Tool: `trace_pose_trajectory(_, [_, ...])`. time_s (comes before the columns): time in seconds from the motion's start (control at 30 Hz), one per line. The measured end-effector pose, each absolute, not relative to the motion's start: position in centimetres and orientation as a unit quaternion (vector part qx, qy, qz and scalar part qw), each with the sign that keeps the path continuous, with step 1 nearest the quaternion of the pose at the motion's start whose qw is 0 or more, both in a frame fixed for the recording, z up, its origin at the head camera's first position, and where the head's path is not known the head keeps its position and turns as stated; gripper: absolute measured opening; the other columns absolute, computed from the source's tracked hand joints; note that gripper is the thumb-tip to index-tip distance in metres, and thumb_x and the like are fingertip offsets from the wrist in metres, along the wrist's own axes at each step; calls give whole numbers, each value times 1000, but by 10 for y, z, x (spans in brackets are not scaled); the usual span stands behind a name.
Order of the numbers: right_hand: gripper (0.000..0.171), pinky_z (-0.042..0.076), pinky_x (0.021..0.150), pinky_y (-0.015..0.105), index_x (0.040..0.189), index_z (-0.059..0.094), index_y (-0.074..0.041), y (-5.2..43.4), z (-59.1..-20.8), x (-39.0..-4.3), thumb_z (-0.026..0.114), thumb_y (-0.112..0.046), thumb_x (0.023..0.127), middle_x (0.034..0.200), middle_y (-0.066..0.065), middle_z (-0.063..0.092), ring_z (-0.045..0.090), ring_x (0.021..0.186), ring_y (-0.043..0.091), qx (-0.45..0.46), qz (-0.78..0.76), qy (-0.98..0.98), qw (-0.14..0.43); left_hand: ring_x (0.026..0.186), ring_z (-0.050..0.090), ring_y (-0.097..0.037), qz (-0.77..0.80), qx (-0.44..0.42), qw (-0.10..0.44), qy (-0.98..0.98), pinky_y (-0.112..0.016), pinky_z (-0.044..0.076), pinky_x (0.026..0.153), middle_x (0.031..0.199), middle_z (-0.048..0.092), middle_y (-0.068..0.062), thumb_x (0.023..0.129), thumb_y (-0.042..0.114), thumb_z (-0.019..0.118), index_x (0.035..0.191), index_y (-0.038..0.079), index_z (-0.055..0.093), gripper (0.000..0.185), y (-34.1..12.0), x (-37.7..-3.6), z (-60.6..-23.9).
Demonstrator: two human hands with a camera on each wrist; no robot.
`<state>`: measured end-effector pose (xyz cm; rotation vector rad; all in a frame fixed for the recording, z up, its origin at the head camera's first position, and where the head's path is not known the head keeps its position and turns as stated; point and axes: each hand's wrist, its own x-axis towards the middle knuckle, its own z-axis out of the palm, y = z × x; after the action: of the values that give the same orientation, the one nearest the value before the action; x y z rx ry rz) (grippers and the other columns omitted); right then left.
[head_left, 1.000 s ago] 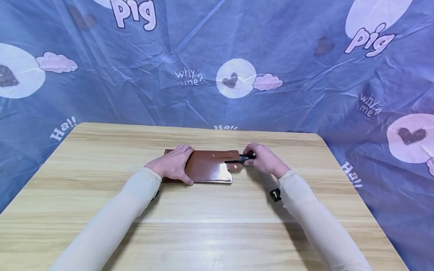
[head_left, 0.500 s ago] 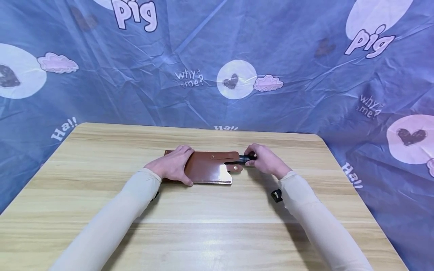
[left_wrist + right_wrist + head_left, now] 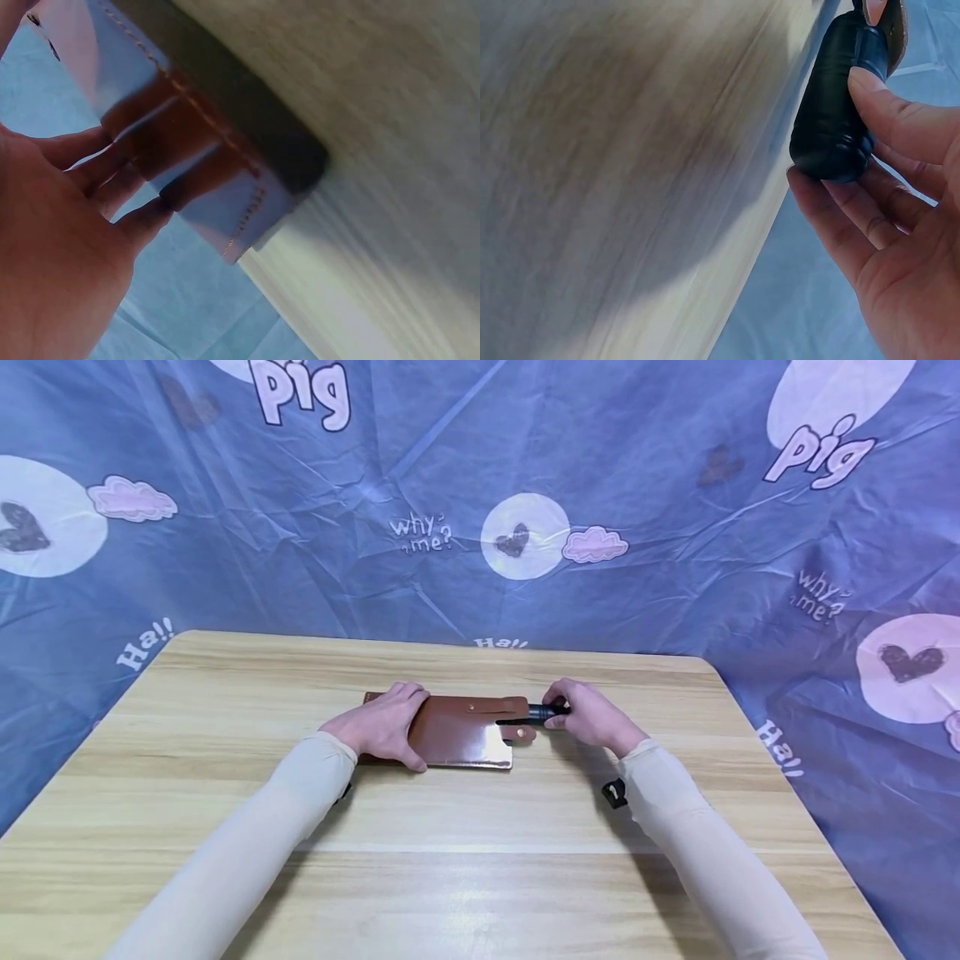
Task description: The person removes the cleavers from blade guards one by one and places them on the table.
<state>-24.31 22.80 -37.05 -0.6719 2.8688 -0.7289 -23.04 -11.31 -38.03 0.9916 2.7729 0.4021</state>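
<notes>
On the wooden surface (image 3: pixel 480 835), the left hand (image 3: pixel 381 724) holds the brown leather cleaver sheath (image 3: pixel 457 735) in a wide, edge-to-edge grip, seemingly to steady it, while the right hand (image 3: pixel 592 717) narrowly grips the black handle (image 3: pixel 832 105) protruding from it.

Here's the glossy brown sheath (image 3: pixel 459 735) (stitched along its border, too), broad side up toward the tabletop's (image 3: pixel 480 885) far edge, with the black handle (image 3: pixel 537 713) jutting out toward the right edge!
</notes>
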Motion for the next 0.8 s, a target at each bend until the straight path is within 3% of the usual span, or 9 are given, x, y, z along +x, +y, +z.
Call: trace_pose_trajectory(0.8, [24, 47, 86, 45, 102, 66, -4, 233, -369, -241, 79, -7, 82, 96, 6, 63, 60, 90, 25, -211, -249, 943, 58, 127, 37, -35, 155, 335, 78, 926, -44, 35, 106, 136, 42, -21, 60, 45, 89, 140, -12, 39, 110, -116, -229, -381])
